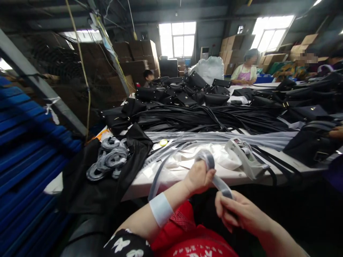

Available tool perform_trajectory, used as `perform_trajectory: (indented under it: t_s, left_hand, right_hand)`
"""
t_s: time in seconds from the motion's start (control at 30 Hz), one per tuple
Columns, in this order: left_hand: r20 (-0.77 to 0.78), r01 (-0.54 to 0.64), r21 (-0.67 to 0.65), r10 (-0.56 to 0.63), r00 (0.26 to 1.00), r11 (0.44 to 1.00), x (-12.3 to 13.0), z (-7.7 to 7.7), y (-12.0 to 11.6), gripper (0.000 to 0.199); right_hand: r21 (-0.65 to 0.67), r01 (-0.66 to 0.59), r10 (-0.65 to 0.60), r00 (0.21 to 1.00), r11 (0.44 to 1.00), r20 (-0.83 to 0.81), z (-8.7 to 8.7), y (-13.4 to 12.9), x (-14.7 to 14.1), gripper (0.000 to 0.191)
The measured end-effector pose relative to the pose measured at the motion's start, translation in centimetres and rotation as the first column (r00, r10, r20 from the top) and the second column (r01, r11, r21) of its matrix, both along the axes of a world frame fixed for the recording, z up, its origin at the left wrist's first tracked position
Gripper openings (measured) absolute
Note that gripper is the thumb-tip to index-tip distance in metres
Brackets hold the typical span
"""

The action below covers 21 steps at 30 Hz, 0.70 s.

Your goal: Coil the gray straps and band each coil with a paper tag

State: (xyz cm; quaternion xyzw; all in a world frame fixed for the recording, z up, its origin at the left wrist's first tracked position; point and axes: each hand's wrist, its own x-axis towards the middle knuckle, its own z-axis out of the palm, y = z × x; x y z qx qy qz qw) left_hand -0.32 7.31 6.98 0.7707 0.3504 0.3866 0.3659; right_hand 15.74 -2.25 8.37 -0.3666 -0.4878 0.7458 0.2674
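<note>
My left hand (199, 176) is closed round a partly coiled grey strap (207, 159), whose loops stand up above the fingers. From the coil the strap runs down to my right hand (233, 208), which pinches it between thumb and fingers. Both hands are above the near edge of the white table (171, 178). Behind them, long grey straps (184, 136) lie stretched across the table. Several wound grey coils (112, 157) are heaped on black cloth at the left. A grey-white plastic holder (248, 159) sits beyond my right hand.
Black straps (182, 119) and a pile of black bags (184, 91) cover the table's far part. A yellow round item (163, 142) lies near the straps. Blue slats (26, 153) rise at the left. Co-workers (245, 69) are at the far right; another person's hand (337, 132) touches a bag.
</note>
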Motion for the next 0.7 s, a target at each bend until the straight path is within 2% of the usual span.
perform_trajectory:
  t_s: [0.07, 0.13, 0.17, 0.23, 0.27, 0.3, 0.37, 0.4, 0.43, 0.47, 0.5, 0.6, 0.7]
  left_hand:
    - [-0.265, 0.121, 0.112, -0.088, 0.96, 0.986, -0.2, -0.8, -1.0, 0.053]
    - [-0.395, 0.203, 0.093, -0.151, 0.906, 0.975, -0.7, -0.7, -1.6, 0.052]
    - [-0.421, 0.222, 0.039, -0.186, 0.888, 0.974, -1.1, -0.5, -1.7, 0.051]
    - [-0.397, 0.25, -0.172, -0.3, 0.868, 0.953, -1.7, 0.0, -1.5, 0.054]
    - [-0.333, 0.271, -0.315, -0.373, 0.866, 0.91, -2.0, 0.2, -1.3, 0.058]
    - [-0.223, 0.302, -0.457, -0.436, 0.872, 0.837, -2.2, 0.2, -1.1, 0.061]
    - [0.114, 0.428, -0.667, -0.484, 0.868, 0.61, -2.4, -0.1, -0.9, 0.067]
    - [0.296, 0.511, -0.706, -0.452, 0.842, 0.49, -2.4, -0.5, -0.9, 0.067]
    - [0.452, 0.594, -0.702, -0.399, 0.798, 0.393, -2.3, -0.8, -1.0, 0.067]
    - [0.571, 0.663, -0.676, -0.34, 0.747, 0.321, -2.2, -1.2, -1.2, 0.065]
    - [0.654, 0.712, -0.646, -0.282, 0.702, 0.274, -2.1, -1.6, -1.5, 0.063]
    - [0.781, 0.793, -0.565, -0.16, 0.603, 0.229, -1.8, -2.7, -2.7, 0.058]
    - [0.809, 0.817, -0.545, -0.136, 0.572, 0.191, -2.4, -3.6, -3.5, 0.054]
  right_hand:
    - [0.043, 0.03, -0.031, 0.999, 0.999, 0.028, 1.0, 0.7, 1.9, 0.05]
    - [0.104, 0.026, -0.045, 0.982, 0.994, 0.181, 1.3, 1.9, 3.9, 0.049]
    - [0.16, 0.016, -0.063, 0.955, 0.987, 0.291, 1.3, 2.5, 4.7, 0.048]
    - [0.335, -0.037, -0.148, 0.849, 0.941, 0.507, 1.3, 3.7, 5.6, 0.045]
    - [0.437, -0.079, -0.215, 0.784, 0.896, 0.583, 1.3, 4.2, 5.7, 0.043]
    - [0.528, -0.124, -0.29, 0.72, 0.84, 0.631, 1.2, 4.6, 5.7, 0.043]
    - [0.611, -0.203, -0.38, 0.624, 0.765, 0.683, 0.8, 5.0, 5.3, 0.047]
    - [0.609, -0.214, -0.384, 0.608, 0.763, 0.695, 0.4, 5.0, 4.9, 0.052]
    - [0.589, -0.194, -0.369, 0.616, 0.784, 0.695, -0.1, 5.0, 4.5, 0.056]
    - [0.556, -0.149, -0.343, 0.65, 0.818, 0.678, -0.7, 4.8, 4.0, 0.058]
    - [0.515, -0.091, -0.311, 0.703, 0.853, 0.64, -1.5, 4.5, 3.5, 0.06]
    - [0.363, 0.056, -0.224, 0.87, 0.93, 0.439, -3.6, 3.2, 2.0, 0.07]
    - [0.257, 0.056, -0.126, 0.956, 0.965, 0.263, -4.6, 1.9, 1.2, 0.081]
